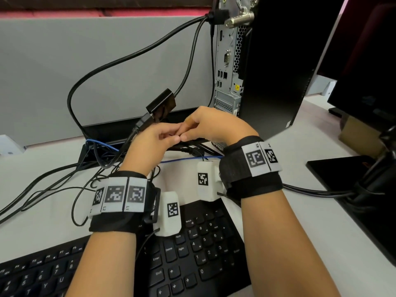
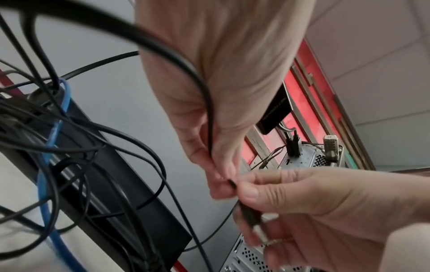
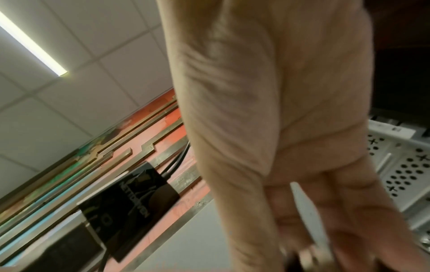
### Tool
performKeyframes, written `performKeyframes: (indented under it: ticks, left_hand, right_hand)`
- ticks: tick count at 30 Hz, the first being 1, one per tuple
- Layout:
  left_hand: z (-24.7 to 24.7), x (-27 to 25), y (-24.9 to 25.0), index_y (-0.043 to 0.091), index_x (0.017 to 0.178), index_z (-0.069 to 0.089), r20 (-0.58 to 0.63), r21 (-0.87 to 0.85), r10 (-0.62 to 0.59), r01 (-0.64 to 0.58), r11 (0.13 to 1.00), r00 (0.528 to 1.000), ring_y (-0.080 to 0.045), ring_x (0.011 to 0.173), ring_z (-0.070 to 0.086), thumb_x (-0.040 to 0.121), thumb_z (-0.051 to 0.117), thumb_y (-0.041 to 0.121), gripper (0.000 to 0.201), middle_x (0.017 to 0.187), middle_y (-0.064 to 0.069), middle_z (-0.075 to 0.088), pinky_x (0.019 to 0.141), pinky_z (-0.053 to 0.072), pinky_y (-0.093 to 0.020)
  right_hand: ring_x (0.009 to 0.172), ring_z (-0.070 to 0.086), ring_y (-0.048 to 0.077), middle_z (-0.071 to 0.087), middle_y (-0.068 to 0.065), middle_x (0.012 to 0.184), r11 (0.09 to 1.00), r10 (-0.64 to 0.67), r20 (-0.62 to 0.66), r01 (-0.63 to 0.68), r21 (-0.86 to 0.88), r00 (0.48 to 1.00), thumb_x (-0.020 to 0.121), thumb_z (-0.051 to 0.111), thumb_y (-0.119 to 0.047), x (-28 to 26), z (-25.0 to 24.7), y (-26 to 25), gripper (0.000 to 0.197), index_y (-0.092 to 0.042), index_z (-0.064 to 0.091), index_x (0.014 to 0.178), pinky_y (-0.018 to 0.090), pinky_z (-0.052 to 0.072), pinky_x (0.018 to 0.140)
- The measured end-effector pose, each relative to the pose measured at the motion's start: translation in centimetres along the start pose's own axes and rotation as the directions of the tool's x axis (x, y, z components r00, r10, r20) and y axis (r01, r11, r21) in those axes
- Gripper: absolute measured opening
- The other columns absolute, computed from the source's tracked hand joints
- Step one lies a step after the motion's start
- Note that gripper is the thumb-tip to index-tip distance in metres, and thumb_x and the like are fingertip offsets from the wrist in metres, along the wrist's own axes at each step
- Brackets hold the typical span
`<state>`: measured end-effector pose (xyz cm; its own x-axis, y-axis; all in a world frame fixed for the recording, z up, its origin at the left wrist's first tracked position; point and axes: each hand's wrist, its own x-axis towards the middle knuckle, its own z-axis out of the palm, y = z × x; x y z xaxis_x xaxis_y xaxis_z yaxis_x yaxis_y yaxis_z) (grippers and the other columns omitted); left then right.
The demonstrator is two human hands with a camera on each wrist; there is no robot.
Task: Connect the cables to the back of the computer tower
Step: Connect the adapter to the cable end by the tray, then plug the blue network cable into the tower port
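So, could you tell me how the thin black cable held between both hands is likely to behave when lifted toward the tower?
The thin black cable probably flops: it droops in loose loops. Likely light, since fingertips of the left hand and right hand pinch it easily.

Bright even light, ceiling strip lamp (image 3: 32,43) glaring, wrist views blurred, wide-angle edges bent

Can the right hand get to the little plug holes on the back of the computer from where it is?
Probably yes. The right hand sits just below the computer tower's back panel, and the small ports above it are uncovered. But its fingers, with the left hand, pinch a thin black cable.
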<state>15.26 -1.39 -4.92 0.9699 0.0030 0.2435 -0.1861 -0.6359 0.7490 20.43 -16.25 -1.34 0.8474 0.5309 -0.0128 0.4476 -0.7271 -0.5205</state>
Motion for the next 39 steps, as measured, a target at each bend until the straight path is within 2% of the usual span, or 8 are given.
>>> performKeyframes:
  ticks: [9,17,19,22,25,29,34,39]
  left_hand:
    - [0.0,0.2,-0.3,0.031,0.106,0.062,-0.023,-0.074,-0.015,0.013,0.997,1.000,0.003,0.072,0.051,0.097,0.049,0.018,0.021,0.080,0.016,0.055,0.069,0.039,-0.008]
    - [2.3,1.1,0.6,0.023,0.083,0.063,-0.104,-0.523,-0.153,0.077,0.849,0.983,-0.007,0.067,0.062,0.093,0.054,0.008,0.020,0.074,0.002,0.067,0.071,0.050,-0.017]
    - [3.6,1.5,1.1,0.016,0.088,0.064,-0.039,-0.748,-0.191,0.098,0.656,0.981,-0.006,0.067,0.066,0.093,0.053,0.004,0.017,0.072,0.002,0.069,0.066,0.053,-0.014]
    - [5.2,2.5,2.5,0.007,0.100,0.064,0.101,-0.945,-0.255,0.173,0.279,0.962,-0.006,0.071,0.069,0.094,0.050,0.001,0.016,0.080,-0.003,0.069,0.064,0.057,-0.010]
    - [6.5,3.4,4.0,0.004,0.110,0.063,0.104,-0.937,-0.211,0.167,0.307,0.972,-0.008,0.080,0.068,0.093,0.051,0.001,0.020,0.090,-0.005,0.069,0.072,0.057,-0.011]
    - [6.4,5.5,5.9,0.013,0.105,0.061,-0.092,-0.864,-0.156,-0.001,0.504,0.983,-0.005,0.079,0.065,0.094,0.051,0.002,0.019,0.089,-0.001,0.068,0.075,0.055,-0.012]
    - [5.0,8.2,7.3,0.013,0.099,0.058,-0.133,-0.810,-0.149,-0.021,0.586,0.980,-0.007,0.071,0.058,0.094,0.052,0.004,0.013,0.082,-0.001,0.063,0.079,0.053,-0.019]
    - [4.4,9.8,6.8,-0.001,0.107,0.058,-0.140,-0.711,-0.133,-0.006,0.703,0.981,-0.009,0.060,0.054,0.093,0.054,0.003,0.015,0.071,-0.004,0.059,0.063,0.053,-0.013]
  right_hand:
    - [0.074,0.065,0.016,0.072,0.015,0.091,0.965,0.045,-0.024,-0.037,0.258,0.999,0.093,0.057,-0.004,-0.4,-0.7,1.1,0.013,-0.004,0.067,0.101,0.023,0.057,0.072]
    - [0.089,0.071,0.013,0.074,0.005,0.093,0.964,-0.054,-0.209,0.105,0.242,0.976,0.092,0.060,-0.016,-4.1,-4.7,0.5,0.018,-0.020,0.069,0.107,0.024,0.056,0.084]
    - [0.078,0.071,0.010,0.074,0.004,0.085,0.907,-0.063,-0.468,0.247,0.342,0.881,0.093,0.058,-0.013,-5.5,-6.3,1.7,0.015,-0.019,0.070,0.100,0.016,0.054,0.071]
    - [0.068,0.062,0.001,0.068,-0.001,0.077,0.862,0.133,-0.859,0.370,0.347,0.494,0.092,0.053,-0.008,-5.6,-6.8,5.1,0.017,-0.015,0.067,0.097,0.010,0.045,0.064]
    - [0.093,0.061,0.002,0.065,-0.001,0.102,0.795,0.425,-0.866,0.347,0.497,0.264,0.093,0.052,-0.009,-3.6,-4.6,8.6,0.030,-0.016,0.059,0.121,0.008,0.042,0.079]
    - [0.141,0.032,0.013,0.033,0.002,0.153,0.682,0.578,-0.746,0.306,0.664,0.331,0.099,0.046,-0.017,-0.5,-1.2,11.0,0.049,-0.024,0.036,0.146,0.026,0.027,0.115]
    - [0.149,0.009,0.011,-0.002,-0.011,0.162,0.589,0.573,-0.666,0.325,0.740,0.478,0.102,0.037,-0.026,-0.2,-0.2,11.9,0.055,-0.043,0.018,0.150,0.029,0.018,0.113]
    - [0.149,0.011,0.017,0.002,-0.012,0.162,0.475,0.657,-0.577,0.327,0.817,0.486,0.101,0.041,-0.026,-0.4,-0.1,13.1,0.057,-0.046,0.017,0.149,0.039,0.019,0.116]
